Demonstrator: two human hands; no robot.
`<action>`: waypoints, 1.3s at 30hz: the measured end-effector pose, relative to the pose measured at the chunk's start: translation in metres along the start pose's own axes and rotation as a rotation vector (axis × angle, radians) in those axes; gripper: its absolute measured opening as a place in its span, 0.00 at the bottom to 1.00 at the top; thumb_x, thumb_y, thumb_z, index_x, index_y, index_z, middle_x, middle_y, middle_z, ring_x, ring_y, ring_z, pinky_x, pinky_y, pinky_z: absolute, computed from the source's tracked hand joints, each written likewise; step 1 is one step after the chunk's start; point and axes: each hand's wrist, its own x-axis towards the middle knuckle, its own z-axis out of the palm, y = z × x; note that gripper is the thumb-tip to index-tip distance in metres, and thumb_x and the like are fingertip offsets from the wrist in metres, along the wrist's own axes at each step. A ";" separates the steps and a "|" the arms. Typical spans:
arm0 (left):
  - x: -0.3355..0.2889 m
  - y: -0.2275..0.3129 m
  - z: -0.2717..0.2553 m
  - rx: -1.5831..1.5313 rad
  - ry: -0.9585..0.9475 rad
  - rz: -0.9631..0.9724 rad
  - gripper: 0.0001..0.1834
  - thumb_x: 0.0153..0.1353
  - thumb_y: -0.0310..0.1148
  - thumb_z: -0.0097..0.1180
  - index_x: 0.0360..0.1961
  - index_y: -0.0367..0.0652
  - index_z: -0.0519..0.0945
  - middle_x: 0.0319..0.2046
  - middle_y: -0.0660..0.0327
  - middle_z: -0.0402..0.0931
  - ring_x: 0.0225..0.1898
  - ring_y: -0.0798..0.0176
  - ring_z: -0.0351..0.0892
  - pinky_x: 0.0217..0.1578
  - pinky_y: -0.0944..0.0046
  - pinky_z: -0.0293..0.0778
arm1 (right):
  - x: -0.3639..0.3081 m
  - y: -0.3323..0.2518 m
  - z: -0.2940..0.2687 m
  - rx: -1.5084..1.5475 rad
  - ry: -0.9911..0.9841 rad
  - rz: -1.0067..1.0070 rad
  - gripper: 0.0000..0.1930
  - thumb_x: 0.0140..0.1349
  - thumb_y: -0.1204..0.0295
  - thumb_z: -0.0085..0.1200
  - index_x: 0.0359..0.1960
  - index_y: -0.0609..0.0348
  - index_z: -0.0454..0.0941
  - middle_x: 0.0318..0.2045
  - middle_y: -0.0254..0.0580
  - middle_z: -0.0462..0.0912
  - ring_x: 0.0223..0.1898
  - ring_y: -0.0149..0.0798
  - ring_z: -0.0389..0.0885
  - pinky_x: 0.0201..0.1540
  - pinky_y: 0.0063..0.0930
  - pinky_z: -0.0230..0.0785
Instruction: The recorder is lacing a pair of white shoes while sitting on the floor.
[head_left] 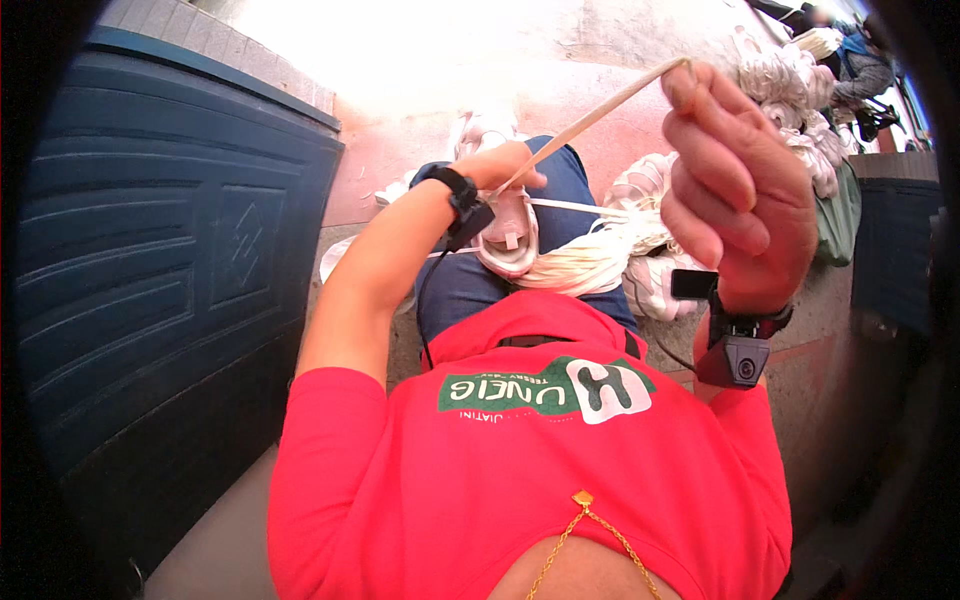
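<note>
A pale pink and white shoe [508,243] rests on my lap with its heel toward me. My left hand [508,165] is closed at the shoe's far part; its fingertips are mostly hidden. Raised at the right, my right hand [740,180] pinches the end of a cream shoelace [600,112] between thumb and fingers. That lace runs taut and slanting down to the shoe beside my left hand. Another stretch of lace [575,207] leads from the shoe to the right. Over my right thigh lies a bundle of cream laces [578,262].
More white shoes [660,285] lie on the floor to my right, and another shoe [484,130] is beyond my knees. A heap of shoes [785,85] sits far right above a green sack [838,215]. A dark blue panelled door [180,230] stands at left. Another person [865,70] is at far right.
</note>
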 end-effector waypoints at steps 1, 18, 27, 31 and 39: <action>-0.006 -0.004 -0.009 -0.254 0.046 -0.125 0.16 0.47 0.41 0.58 0.23 0.35 0.78 0.18 0.55 0.75 0.16 0.62 0.72 0.16 0.65 0.65 | -0.001 -0.004 0.000 -0.005 -0.002 -0.013 0.14 0.66 0.71 0.27 0.46 0.66 0.62 0.12 0.25 0.57 0.03 0.17 0.52 0.11 0.16 0.61; -0.155 0.053 -0.089 -1.098 0.473 0.239 0.10 0.60 0.35 0.45 0.38 0.41 0.74 0.18 0.69 0.67 0.14 0.79 0.62 0.12 0.79 0.59 | 0.073 -0.012 -0.114 0.155 0.074 -0.335 0.13 0.60 0.73 0.37 0.40 0.68 0.69 0.43 0.56 0.73 0.55 0.46 0.63 0.58 0.39 0.53; -0.159 -0.062 -0.038 -0.774 0.812 -0.380 0.13 0.59 0.39 0.47 0.31 0.39 0.75 0.16 0.68 0.66 0.09 0.77 0.60 0.06 0.77 0.52 | 0.034 0.129 -0.224 -1.107 0.196 -0.031 0.11 0.55 0.70 0.48 0.37 0.62 0.74 0.24 0.36 0.76 0.27 0.28 0.72 0.32 0.25 0.66; -0.134 -0.025 0.011 -0.687 0.472 -0.441 0.13 0.56 0.37 0.49 0.32 0.36 0.77 0.19 0.62 0.73 0.09 0.72 0.68 0.06 0.75 0.59 | 0.024 0.178 -0.198 -1.516 0.154 0.049 0.10 0.54 0.69 0.45 0.27 0.61 0.77 0.23 0.52 0.76 0.29 0.51 0.75 0.32 0.38 0.66; -0.120 -0.006 0.046 -0.615 0.453 -0.434 0.13 0.55 0.34 0.46 0.29 0.34 0.77 0.17 0.59 0.73 0.10 0.66 0.71 0.14 0.68 0.69 | 0.028 0.205 -0.184 -1.854 0.283 -0.134 0.07 0.50 0.70 0.46 0.20 0.54 0.76 0.25 0.42 0.75 0.34 0.45 0.72 0.34 0.40 0.61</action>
